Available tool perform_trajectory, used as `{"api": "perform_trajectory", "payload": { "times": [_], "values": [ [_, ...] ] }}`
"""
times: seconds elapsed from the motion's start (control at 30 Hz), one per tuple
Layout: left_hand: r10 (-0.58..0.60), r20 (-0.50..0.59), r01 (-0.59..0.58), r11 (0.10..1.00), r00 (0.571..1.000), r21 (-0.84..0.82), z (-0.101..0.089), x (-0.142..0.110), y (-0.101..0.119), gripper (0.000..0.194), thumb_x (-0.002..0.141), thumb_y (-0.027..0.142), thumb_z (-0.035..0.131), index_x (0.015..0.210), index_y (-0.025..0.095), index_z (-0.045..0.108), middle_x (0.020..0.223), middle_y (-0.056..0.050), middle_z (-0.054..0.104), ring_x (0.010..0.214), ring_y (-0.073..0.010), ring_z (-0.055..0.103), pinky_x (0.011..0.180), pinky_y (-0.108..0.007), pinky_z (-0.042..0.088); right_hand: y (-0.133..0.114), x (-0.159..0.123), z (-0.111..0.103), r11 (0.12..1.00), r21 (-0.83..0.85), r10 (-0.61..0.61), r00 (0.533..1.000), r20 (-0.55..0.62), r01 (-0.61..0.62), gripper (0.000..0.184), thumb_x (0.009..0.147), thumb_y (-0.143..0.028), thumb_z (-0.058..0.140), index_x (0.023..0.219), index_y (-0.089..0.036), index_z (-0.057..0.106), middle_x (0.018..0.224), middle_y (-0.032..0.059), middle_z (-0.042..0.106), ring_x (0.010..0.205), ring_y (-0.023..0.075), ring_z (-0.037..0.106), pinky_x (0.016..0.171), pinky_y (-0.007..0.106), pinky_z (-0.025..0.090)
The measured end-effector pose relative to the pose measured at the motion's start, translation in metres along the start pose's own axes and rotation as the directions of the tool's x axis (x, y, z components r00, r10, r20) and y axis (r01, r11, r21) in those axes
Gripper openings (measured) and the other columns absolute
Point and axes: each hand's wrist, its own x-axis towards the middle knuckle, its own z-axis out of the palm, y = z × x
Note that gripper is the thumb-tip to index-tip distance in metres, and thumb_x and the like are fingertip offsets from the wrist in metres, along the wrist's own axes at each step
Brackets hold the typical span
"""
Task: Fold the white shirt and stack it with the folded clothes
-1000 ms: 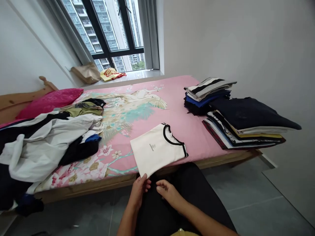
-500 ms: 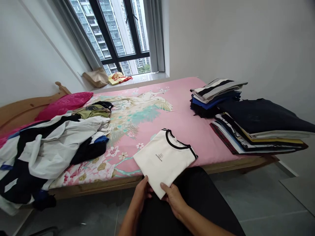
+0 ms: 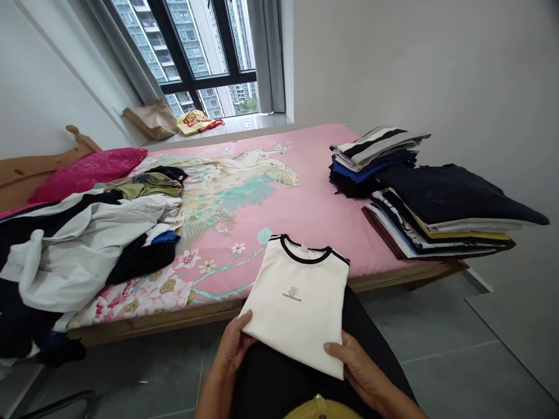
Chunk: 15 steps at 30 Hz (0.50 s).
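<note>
A folded white T-shirt (image 3: 297,314) with a black neckband and a small dark print lies over my lap, its collar end resting on the bed's near edge. At its lower left corner, my left hand (image 3: 236,340) pinches the cloth, thumb on top and fingers beneath. My right hand (image 3: 356,364) grips the lower right side the same way, its fingers hidden under the fabric. Below the shirt, a bit of yellowish cloth (image 3: 323,409) shows at the bottom of the view.
The bed has a pink floral sheet (image 3: 314,203). Crumpled clothes (image 3: 100,244) heap on its left, near a magenta pillow (image 3: 91,177). On the right stand a stack of folded clothes (image 3: 454,215) and a smaller stack (image 3: 375,154). A paper bag (image 3: 152,119) sits by the window.
The T-shirt has turned from a slant to nearly straight, its front facing me. My hands have moved apart, the right one further right. The view has tilted and shifted slightly.
</note>
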Motion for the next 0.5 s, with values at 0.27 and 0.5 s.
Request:
{"api": "perform_trajectory", "payload": {
  "times": [0.27, 0.5],
  "values": [
    [-0.158, 0.332, 0.098, 0.977, 0.930, 0.191, -0.001, -0.063, -0.015, 0.050, 0.058, 0.028, 0.078, 0.103, 0.011, 0.065, 0.078, -0.008, 0.065, 0.049, -0.0097, 0.052, 0.041, -0.023, 0.049, -0.040, -0.044, -0.010, 0.998, 0.042, 0.057, 0.998, -0.014, -0.056, 0.074, 0.057, -0.033, 0.068, 0.127, -0.018, 0.051, 0.114, 0.0125, 0.063, 0.096, 0.0288, 0.061, 0.081, 0.040, 0.048],
    [-0.169, 0.320, 0.147, 0.985, 0.932, 0.093, 0.040, -0.119, 0.016, 0.066, 0.055, 0.036, 0.074, 0.117, 0.017, 0.059, 0.055, -0.003, 0.058, 0.037, -0.0117, 0.049, 0.035, -0.023, 0.039, -0.078, -0.073, -0.023, 0.989, -0.120, 0.063, 0.984, -0.167, -0.083, 0.058, 0.059, -0.036, 0.065, 0.114, -0.016, 0.062, 0.094, 0.0133, 0.068, 0.084, 0.0289, 0.063, 0.073, 0.039, 0.051]
  ]
}}
